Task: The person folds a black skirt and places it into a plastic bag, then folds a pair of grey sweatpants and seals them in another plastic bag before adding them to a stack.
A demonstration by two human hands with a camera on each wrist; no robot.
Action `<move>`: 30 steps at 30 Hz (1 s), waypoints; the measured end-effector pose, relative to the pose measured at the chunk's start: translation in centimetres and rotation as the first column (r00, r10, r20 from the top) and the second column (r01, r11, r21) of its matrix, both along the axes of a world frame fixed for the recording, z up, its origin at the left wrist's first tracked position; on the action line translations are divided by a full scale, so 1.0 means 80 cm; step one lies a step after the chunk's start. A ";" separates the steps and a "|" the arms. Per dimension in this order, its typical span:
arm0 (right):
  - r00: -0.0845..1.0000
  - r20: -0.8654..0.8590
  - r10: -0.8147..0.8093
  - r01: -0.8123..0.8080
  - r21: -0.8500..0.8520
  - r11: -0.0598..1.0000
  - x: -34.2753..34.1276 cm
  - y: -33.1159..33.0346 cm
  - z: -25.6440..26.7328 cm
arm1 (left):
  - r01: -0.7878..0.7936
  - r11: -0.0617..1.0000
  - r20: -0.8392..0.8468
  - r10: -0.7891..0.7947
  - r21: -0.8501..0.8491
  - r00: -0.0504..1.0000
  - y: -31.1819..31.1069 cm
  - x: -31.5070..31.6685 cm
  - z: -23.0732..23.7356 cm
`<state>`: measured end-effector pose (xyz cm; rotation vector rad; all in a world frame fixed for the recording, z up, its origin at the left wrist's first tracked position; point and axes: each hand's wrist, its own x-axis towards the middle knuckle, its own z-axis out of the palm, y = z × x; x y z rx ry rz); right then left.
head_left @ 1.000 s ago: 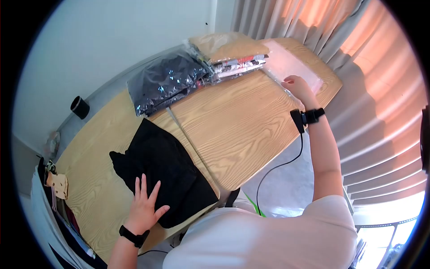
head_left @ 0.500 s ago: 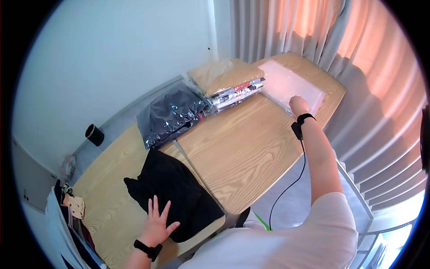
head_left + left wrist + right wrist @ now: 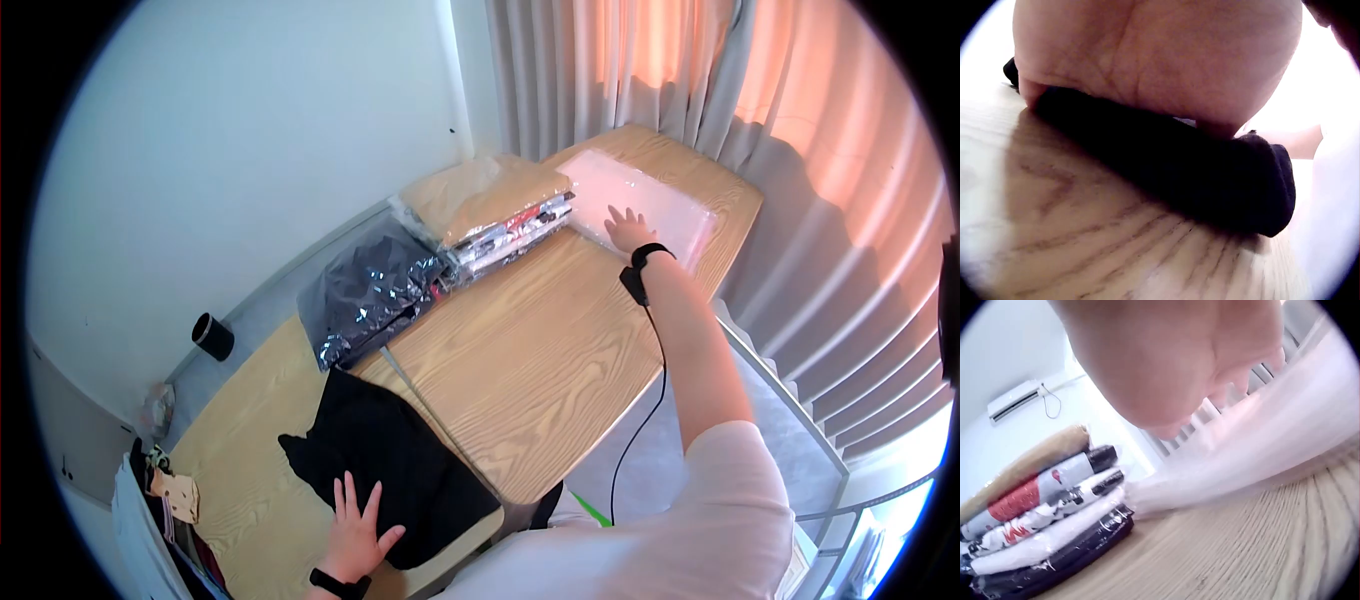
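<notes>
The left hand [image 3: 355,535], fingers spread, rests on the black cloth [image 3: 420,490], which lies on the counter [image 3: 510,350] ahead and to its right. Past the cloth sits a dark bag [image 3: 370,285]. Farther off, the right hand [image 3: 630,232], fingers apart, is over clear bags [image 3: 670,205], a bagged stack [image 3: 490,195] to its left.

The person's right arm [image 3: 700,350] reaches forward, almost straight; the right grip [image 3: 629,236] is palm down with its fingers parted. The left grip [image 3: 357,543] lies nearer the body, palm down, fingers straight and spread, thumb out sideways.
</notes>
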<state>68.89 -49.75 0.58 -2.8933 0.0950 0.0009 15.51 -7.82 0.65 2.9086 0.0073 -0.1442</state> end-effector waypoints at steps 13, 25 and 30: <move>0.956 -0.263 -0.126 0.113 -0.064 0.992 0.058 0.000 -0.015 | -0.005 0.998 -0.145 0.014 0.062 0.989 -0.015 0.007 0.022; 0.986 0.161 -0.031 0.000 0.189 0.982 0.095 -0.035 -0.031 | 0.008 1.000 -0.155 -0.011 -0.017 0.988 0.004 0.004 -0.001; 0.930 0.283 0.235 -0.265 0.071 0.962 0.040 -0.019 0.001 | -0.010 0.999 -0.160 0.004 -0.037 0.987 -0.001 0.007 0.007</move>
